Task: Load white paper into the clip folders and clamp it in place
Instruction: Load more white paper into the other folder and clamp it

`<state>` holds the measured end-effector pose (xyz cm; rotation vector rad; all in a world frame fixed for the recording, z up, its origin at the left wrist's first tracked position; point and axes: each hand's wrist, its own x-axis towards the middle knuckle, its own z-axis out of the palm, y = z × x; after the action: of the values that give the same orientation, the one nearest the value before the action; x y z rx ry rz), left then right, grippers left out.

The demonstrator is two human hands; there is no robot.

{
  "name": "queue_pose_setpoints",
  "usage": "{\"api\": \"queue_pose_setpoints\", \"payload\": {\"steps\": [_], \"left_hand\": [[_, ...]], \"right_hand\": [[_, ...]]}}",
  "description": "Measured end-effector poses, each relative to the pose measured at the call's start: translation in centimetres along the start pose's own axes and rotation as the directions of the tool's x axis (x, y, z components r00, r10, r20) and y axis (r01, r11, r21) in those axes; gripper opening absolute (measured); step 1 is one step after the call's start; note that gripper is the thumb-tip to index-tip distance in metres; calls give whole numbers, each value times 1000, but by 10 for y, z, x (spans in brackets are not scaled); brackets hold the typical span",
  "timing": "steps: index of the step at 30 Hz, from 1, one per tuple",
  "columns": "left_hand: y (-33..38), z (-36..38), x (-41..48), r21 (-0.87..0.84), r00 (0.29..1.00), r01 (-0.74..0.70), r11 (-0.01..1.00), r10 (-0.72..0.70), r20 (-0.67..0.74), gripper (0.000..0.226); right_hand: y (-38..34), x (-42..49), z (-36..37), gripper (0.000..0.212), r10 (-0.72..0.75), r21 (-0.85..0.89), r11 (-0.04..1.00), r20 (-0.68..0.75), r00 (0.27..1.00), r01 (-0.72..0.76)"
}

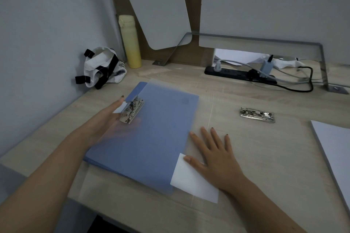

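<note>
On the desk (246, 157) in front of you lies a blue clip folder (147, 138), its translucent cover down over a sheet of white paper (191, 181) whose near right corner sticks out past the folder's edge. Your left hand (115, 113) sits at the folder's left edge by the metal clamp (132, 110), fingers reaching under or around the cover; the blur there makes it hard to say whether they grip the clamp or just rest beside it. Your right hand (214, 155) lies flat and spread wide, palm down, thumb on the exposed paper corner and the fingers on the desk just right of the folder, holding nothing. A second metal clamp (257, 115) lies well to the right, and a stack of white paper (335, 153) sits at the right edge. At the back stand a yellow bottle (130, 41), a white bag with black straps (103, 68) and a black power strip (240, 74).
</note>
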<state>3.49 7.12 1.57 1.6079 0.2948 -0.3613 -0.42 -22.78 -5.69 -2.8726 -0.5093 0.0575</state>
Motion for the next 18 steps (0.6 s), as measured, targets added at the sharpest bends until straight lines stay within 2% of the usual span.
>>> {"api": "queue_pose_setpoints", "payload": {"steps": [3, 7, 10, 12, 14, 16, 18], "left_hand": [[18, 11, 15, 107, 998, -6, 994, 12, -60, 64], [38, 30, 43, 74, 974, -3, 997, 20, -226, 65], [40, 42, 65, 203, 937, 25, 979, 48, -347, 74], [34, 46, 74, 291, 906, 41, 956, 88, -415, 60], [27, 48, 80, 324, 885, 35, 945, 122, -450, 37], [24, 49, 80, 384, 858, 15, 923, 185, -480, 36], [24, 52, 79, 536, 804, 25, 844, 302, -513, 35]], "right_hand": [[0, 0, 0, 76, 3, 21, 1000, -3, 1000, -3], [1, 0, 1, 77, -8, 35, 999, -15, 1000, 9], [3, 0, 1, 80, -16, 69, 997, -28, 999, 18], [4, -1, 1, 82, -19, 58, 998, -13, 1000, 20], [4, 0, 3, 83, -19, 74, 997, -34, 999, 21], [4, 1, 2, 82, -18, 94, 995, -50, 999, 22], [6, 1, 0, 82, -15, 111, 994, -19, 1000, 17]]}}
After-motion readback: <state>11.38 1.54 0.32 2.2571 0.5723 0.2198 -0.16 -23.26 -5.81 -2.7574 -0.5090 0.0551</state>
